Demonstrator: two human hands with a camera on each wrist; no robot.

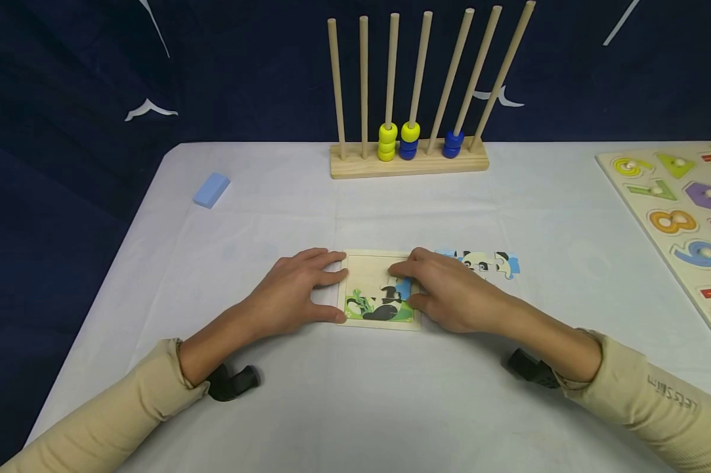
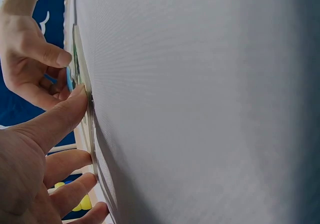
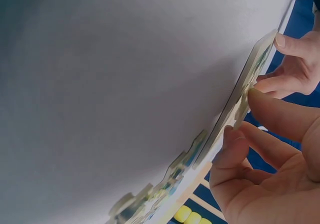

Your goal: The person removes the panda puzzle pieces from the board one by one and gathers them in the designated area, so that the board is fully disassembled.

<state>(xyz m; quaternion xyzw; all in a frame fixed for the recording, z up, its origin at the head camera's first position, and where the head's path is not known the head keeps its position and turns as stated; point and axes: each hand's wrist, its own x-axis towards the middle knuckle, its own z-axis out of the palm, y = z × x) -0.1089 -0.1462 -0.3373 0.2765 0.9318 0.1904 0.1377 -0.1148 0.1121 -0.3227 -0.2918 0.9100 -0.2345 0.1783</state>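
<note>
A square wooden puzzle board (image 1: 367,269) lies on the table in the head view, with panda and green grass pieces (image 1: 381,309) filling its lower part. My left hand (image 1: 290,289) steadies the board's left side, its thumb at the lower corner and its fingertips along the edge. Over the right side, my right hand (image 1: 458,292) pinches a puzzle piece (image 3: 242,108) between thumb and index finger; my fingers hide much of it in the head view. Several loose panda pieces (image 1: 485,263) lie behind the right hand, partly covered by it.
A wooden bead stand (image 1: 408,167) with yellow and blue beads stands at the back. A blue block (image 1: 211,190) lies at the back left. At the right edge is a number and shape board (image 1: 656,217).
</note>
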